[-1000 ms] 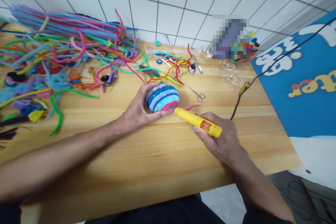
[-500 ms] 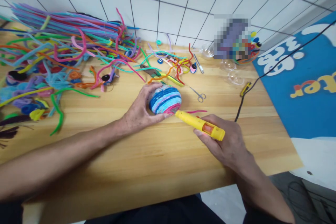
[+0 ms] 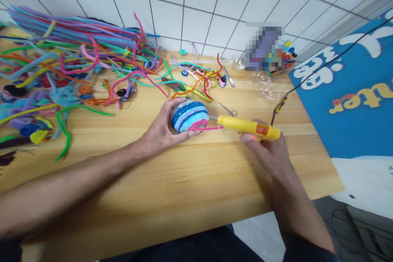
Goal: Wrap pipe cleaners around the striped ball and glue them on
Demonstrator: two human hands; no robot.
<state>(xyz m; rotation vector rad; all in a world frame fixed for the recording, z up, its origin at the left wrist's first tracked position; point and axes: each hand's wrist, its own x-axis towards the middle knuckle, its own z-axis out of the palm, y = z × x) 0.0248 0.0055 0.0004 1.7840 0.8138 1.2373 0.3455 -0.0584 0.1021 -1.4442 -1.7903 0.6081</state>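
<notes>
My left hand (image 3: 162, 129) is wrapped round the left side of a ball (image 3: 190, 114) covered in coiled pipe cleaners, striped in blues, light purple and pink. From the pink coil at its lower right, a loose pink pipe cleaner (image 3: 211, 128) sticks out to the right. A yellow hot glue gun (image 3: 239, 124) is in my right hand (image 3: 270, 149), its metal nozzle pointing left. The nozzle tip is close to the ball's right side; a small gap seems to show between them. My right fingers are partly hidden behind the glue gun.
Loose pipe cleaners (image 3: 76, 65) and a long bundle cover the table's left. Pliers (image 3: 184, 86), small scissors (image 3: 228, 109) and a craft knife (image 3: 229, 76) lie beyond the ball. Clear plastic domes (image 3: 270, 91) stand back right. A black cable (image 3: 294, 88) crosses the right side.
The glue gun has drawn back from the pink coil, moving right and slightly up, and now lies more level. The loose pink pipe cleaner shows more fully. My left hand still holds the ball.
</notes>
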